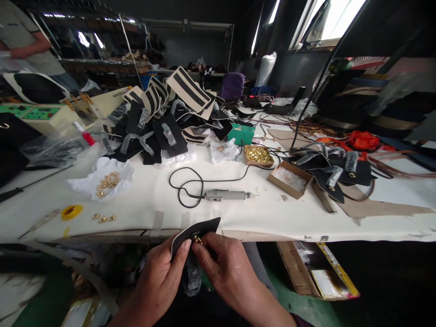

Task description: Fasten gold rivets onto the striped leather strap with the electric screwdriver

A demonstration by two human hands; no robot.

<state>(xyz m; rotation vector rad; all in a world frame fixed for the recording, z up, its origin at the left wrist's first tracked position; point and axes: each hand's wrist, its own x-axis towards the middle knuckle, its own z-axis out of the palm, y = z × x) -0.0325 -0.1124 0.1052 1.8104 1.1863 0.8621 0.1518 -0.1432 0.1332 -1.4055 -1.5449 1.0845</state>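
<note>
My left hand (162, 270) grips a black leather flap (199, 227) just below the table's front edge, thumb pressed on its face. My right hand (223, 265) pinches a small gold fitting (196, 239) against the underside of that flap. Both hands touch the same piece. On the white table (150, 195) right behind them lies a grey electric screwdriver (226, 195) with a coiled black cord.
Gold rings (108, 180) lie on white paper at left, near a yellow tape roll (71, 211). A box of gold hardware (258, 155) and a cardboard box (289, 178) sit at right. Black leather pieces (160, 131) pile at the back. Another person (23, 38) stands far left.
</note>
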